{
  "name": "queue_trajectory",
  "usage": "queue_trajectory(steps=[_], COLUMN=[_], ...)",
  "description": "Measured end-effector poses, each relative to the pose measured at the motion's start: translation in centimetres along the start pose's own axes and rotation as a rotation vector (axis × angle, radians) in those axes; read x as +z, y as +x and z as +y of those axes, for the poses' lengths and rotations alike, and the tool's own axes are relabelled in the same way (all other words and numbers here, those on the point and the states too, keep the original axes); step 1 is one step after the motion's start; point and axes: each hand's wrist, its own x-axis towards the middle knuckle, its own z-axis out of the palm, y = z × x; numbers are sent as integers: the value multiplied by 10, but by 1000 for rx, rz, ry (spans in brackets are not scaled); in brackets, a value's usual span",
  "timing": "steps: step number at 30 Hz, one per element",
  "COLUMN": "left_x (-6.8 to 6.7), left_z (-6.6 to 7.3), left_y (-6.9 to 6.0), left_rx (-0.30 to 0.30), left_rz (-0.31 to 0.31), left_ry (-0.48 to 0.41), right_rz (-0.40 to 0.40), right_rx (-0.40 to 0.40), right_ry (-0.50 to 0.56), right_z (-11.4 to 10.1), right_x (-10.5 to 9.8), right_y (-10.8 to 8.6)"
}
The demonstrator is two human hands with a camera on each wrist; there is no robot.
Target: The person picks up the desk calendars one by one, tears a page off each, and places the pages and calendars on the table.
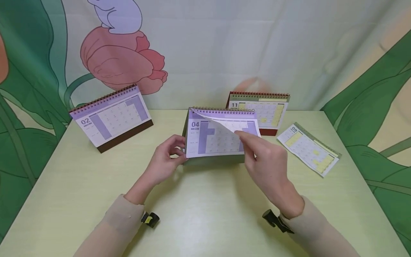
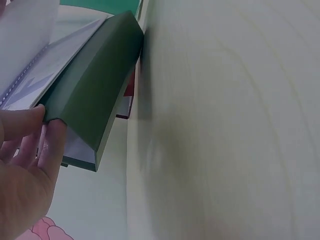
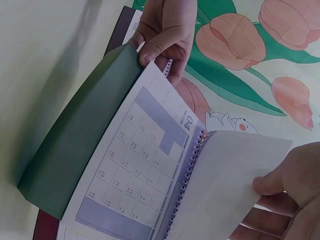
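A desk calendar (image 1: 196, 142) with a green stand (image 2: 95, 80) and a spiral binding is raised slightly off the table, open at a purple sheet marked 04. My left hand (image 1: 165, 160) grips its lower left corner, thumb in front and fingers at the side and behind. With my right hand (image 1: 269, 164) I pinch the free edge of a page (image 3: 235, 175), which lifts diagonally off the sheet beneath. In the right wrist view this page stands out from the binding, its plain side showing.
Calendar 02 (image 1: 122, 114) stands tilted at the left. Behind the held one, calendar 11 (image 1: 273, 110) stands on a dark red base. Flat at the right lies a loose 09 sheet (image 1: 308, 148). A printed curtain (image 1: 199, 53) hangs behind the table (image 1: 205, 214).
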Motion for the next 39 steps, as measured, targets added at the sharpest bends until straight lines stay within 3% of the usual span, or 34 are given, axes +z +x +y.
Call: queue_trajectory(steps=[3,8,13,22,30,39], left_x=[0,-1,0,4,7,11], left_z=[0,-1,0,2,4,10], left_y=[0,-3,-4,-2,-2,-2], left_rx=[9,22,36,21,0,23], left_rz=[8,24,25,-16,-22,-19], left_ry=[11,28,32,-45,-87,-103], right_rz=[-29,-42,44,262,283,335], right_rx=[12,106,240,487,670,745], right_ry=[16,155,276,460,554,672], right_z=[-2,0,8,15,23,26], right_x=[-2,0,4,14,19,22], right_y=[0,-2,-3,4,4,6])
